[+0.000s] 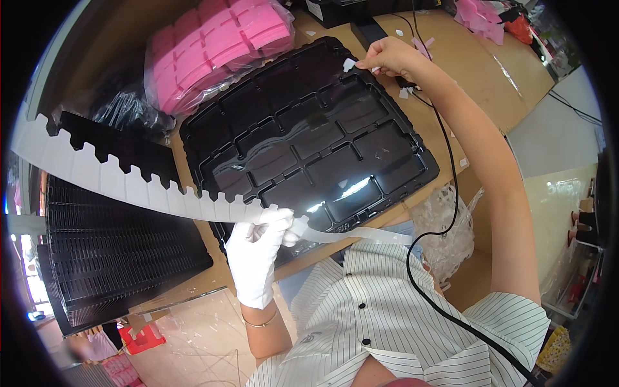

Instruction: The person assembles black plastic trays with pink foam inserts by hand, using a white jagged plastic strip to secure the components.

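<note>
My left hand (255, 264), in a white glove, pinches a long strip of white tabbed pieces (138, 188) between thumb and fingers. The toothed part of the strip curves up to the far left, and a bare translucent tail (361, 233) runs off to the right. A black plastic tray (325, 151) with shallow compartments lies in front of me. Over its far right corner, my bare right hand (394, 58) is closed on a small white tab (349, 65) between thumb and forefinger. Whether the tab touches the tray I cannot tell.
Pink foam pieces in clear plastic (219, 48) sit beyond the tray. Stacked black trays (116, 251) stand at the left. A black cable (454, 187) hangs down across the right side. Crumpled clear strips (445, 226) lie near the right table edge. White scraps (404, 93) dot the brown table.
</note>
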